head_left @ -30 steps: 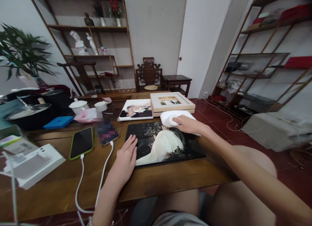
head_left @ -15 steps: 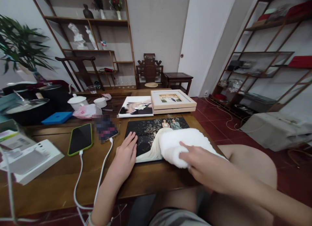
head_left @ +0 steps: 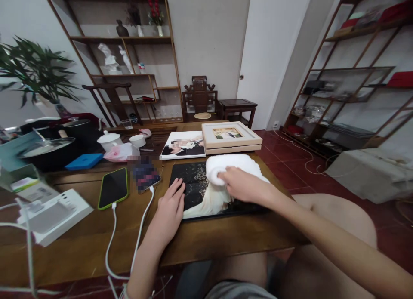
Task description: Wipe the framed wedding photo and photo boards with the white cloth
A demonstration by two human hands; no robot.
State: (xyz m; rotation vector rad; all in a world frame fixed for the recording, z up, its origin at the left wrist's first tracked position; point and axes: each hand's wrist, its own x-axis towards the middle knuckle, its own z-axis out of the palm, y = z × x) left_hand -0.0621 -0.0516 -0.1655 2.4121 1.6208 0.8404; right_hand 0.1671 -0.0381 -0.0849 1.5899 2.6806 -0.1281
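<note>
A dark wedding photo panel (head_left: 190, 187) lies flat on the wooden table, with a pale gown trailing across its lower part. My left hand (head_left: 171, 201) rests flat on its left edge, fingers stretched out. My right hand (head_left: 241, 183) grips a fluffy white towel (head_left: 237, 163) and presses it on the upper right of the panel. The towel hides the couple pictured there. Behind the panel are a white-edged photo print (head_left: 183, 145) and a stack of light wood picture frames (head_left: 231, 137).
Left of the panel lie a green-cased phone (head_left: 113, 188) and a second phone (head_left: 146, 176), both on white cables. Farther left are a white open box (head_left: 60, 217), a blue box (head_left: 84, 161), a dark pan (head_left: 48, 148) and a white teapot (head_left: 109, 140). The table's right edge borders red floor.
My right hand has pushed the towel up and slightly left over the panel, uncovering its lower right part. My left hand stays on the left edge. The view has shifted a little.
</note>
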